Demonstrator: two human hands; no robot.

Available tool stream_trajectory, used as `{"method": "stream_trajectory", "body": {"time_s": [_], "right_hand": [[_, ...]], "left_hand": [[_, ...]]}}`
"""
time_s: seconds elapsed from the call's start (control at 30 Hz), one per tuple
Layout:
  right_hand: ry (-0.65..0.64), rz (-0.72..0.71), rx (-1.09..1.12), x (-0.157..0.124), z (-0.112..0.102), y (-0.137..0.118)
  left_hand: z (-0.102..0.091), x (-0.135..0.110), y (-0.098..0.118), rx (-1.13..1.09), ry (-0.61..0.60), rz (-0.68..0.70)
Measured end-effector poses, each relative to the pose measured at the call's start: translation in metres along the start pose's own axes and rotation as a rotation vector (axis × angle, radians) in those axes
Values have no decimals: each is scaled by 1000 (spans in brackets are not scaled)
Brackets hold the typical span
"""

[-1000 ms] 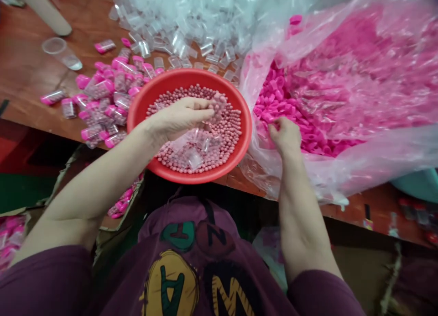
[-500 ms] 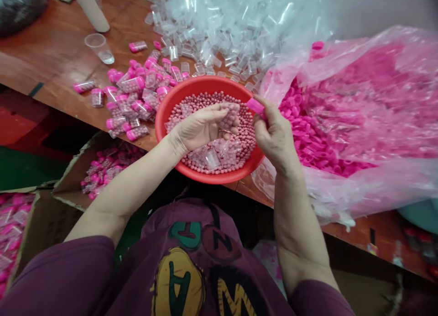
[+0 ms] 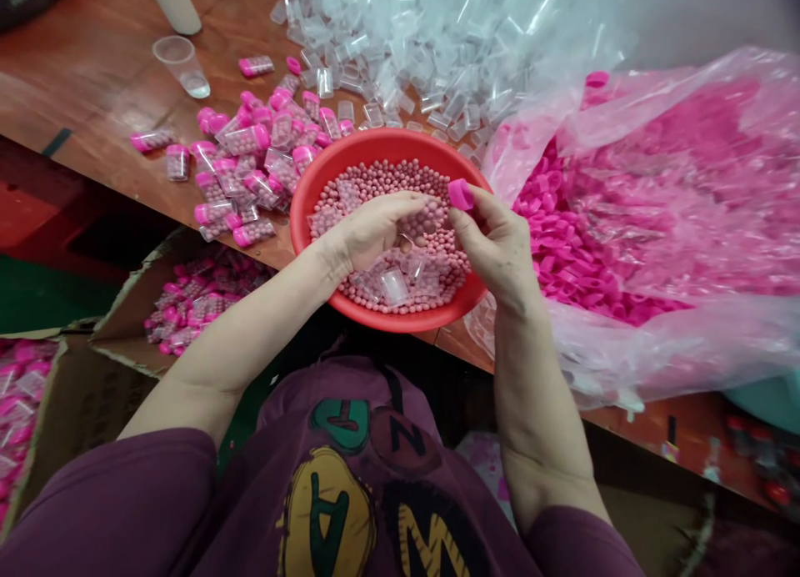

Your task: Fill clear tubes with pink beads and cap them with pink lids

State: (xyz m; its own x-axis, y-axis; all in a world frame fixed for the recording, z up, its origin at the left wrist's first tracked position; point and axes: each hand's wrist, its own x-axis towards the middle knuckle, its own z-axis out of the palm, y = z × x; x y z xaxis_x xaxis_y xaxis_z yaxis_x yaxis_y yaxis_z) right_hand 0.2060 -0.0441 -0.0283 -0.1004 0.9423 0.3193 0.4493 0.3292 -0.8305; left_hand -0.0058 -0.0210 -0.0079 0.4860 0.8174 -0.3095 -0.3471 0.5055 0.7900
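Over a red basin (image 3: 307, 252) my left hand (image 3: 372, 231) is closed around a small clear bottle (image 3: 420, 218) filled with pink beads. Its mouth points right, toward my right hand (image 3: 497, 243). Between thumb and fingers of the right hand is a bright pink cap (image 3: 461, 195), close to the bottle but apart from it. Pink beads (image 3: 400, 175) fill the basin, and several clear bottles (image 3: 395, 287) lie on top of them. The fingers of my left hand partly hide the bottle it holds.
Left of the basin lies a pile of capped bead bottles (image 3: 250, 148). Empty clear bottles (image 3: 400, 52) are heaped behind. A plastic bag (image 3: 681, 177) of pink caps (image 3: 562, 243) is at right. A clear cup (image 3: 182, 64) stands back left; cardboard boxes (image 3: 93, 393) are below the table.
My right hand has brought the pink cap slightly left and turned it toward the bottle. The left hand has shifted slightly right, still holding the bottle. The view has moved a little.
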Motion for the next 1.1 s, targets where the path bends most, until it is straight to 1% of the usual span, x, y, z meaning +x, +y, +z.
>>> {"method": "stream_trajectory", "body": {"time_s": [0.1, 0.2, 0.27, 0.3, 0.4, 0.5, 0.57, 0.67, 0.8, 0.9, 0.97, 1.03, 1.1], "right_hand": [[50, -107, -161, -3, 1, 5], [46, -205, -333, -8, 3, 4], [47, -252, -353, -12, 4, -1], [37, -259, -322, -14, 4, -4], [10, -182, -144, -19, 5, -12], [63, -97, -66, -20, 3, -12], [91, -100, -105, -17, 1, -9], [61, -134, -212, -13, -2, -7], [-44, -191, -306, -9, -9, -13], [-153, -204, -324, -7, -22, -19], [-200, -203, -354, -6, -32, -20], [-205, -192, -401, -7, -40, -18], [-149, -166, -409, -7, -41, -15]], "left_hand": [[-3, 1, -1, 32, -9, -1], [-4, 2, -3, 30, -3, -10], [-5, 2, -3, 17, 15, -7], [-5, 2, -3, 9, 25, -3], [-3, 1, -2, 7, 43, -14], [-1, -1, 1, 40, 53, -46], [-1, -2, 2, 71, 54, -61], [-2, -2, 1, 113, 64, -71], [-2, -1, 1, 165, 111, -69], [-2, -1, 0, 226, 125, -74], [-5, 1, -1, 248, 119, -63], [-8, 4, -2, 229, 110, -45], [-10, 6, -2, 174, 105, -41]]}}
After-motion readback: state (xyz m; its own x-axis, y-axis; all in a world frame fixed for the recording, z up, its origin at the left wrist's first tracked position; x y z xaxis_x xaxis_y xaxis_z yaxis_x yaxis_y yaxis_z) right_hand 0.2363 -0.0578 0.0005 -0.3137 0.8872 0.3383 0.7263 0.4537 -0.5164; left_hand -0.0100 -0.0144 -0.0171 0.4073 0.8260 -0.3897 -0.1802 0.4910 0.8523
